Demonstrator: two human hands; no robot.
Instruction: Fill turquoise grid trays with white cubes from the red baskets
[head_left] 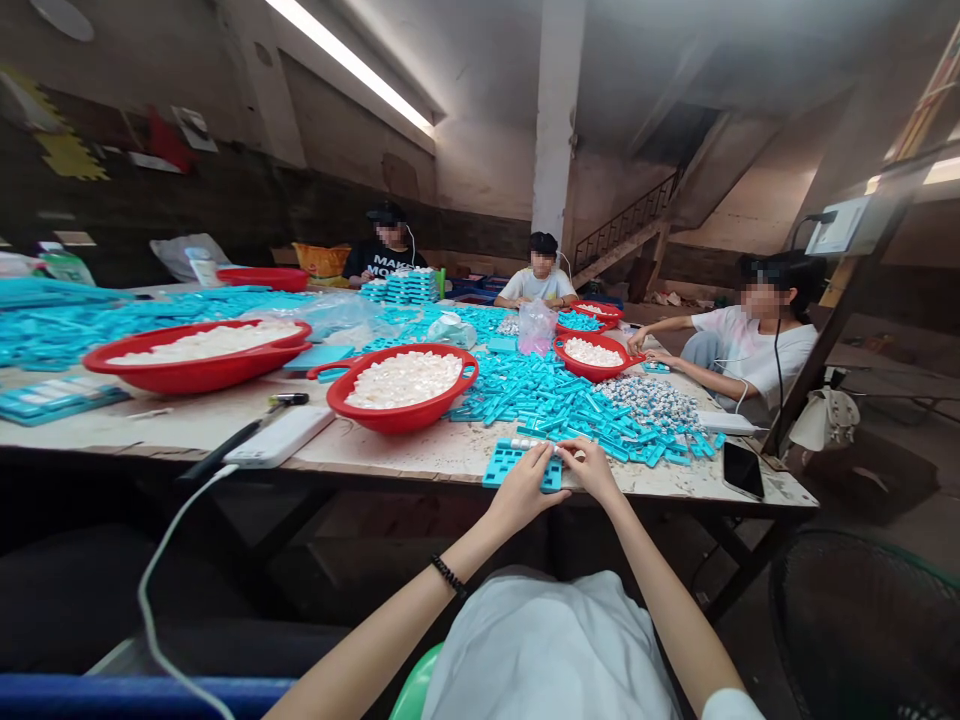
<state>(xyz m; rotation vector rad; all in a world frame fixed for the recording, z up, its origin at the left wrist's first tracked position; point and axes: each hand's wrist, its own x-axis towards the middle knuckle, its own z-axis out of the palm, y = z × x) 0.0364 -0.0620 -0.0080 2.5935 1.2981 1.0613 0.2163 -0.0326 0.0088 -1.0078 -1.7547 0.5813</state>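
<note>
Blue slotted tray (504, 462) lay at worktable's (405, 458) near edge, white pieces (523, 444) in far row. Left hand (529, 482) gripped tray; right hand (591, 468) bent fingertips over it, cannot tell whether pinching anything. Smartphone (742, 470) lay near worktable's right corner.

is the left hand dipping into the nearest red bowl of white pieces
No, the left hand is at the blue tray, apart from the nearest red bowl.
</note>
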